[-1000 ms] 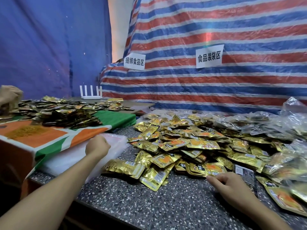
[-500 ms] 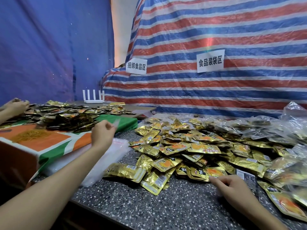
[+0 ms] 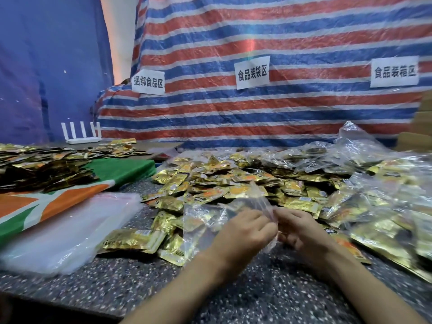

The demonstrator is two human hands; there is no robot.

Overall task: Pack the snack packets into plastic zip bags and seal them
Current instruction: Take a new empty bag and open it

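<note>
Head view: left hand [image 3: 243, 232] and right hand [image 3: 301, 230], each grip pinched on the mouth of a clear zip bag [image 3: 203, 220], above snack packets [image 3: 233, 183], mid-worktop [image 3: 257, 288], near its front edge. Film likely light, limp, slippery; best held by the stiffer zip lips.

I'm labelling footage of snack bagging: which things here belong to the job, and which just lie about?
Job: clear zip bag, pinched by left hand and right hand; gold snack packets; stack of empty zip bags; filled bags.
Lying about: white router; paper signs; orange and green cloth.
</note>
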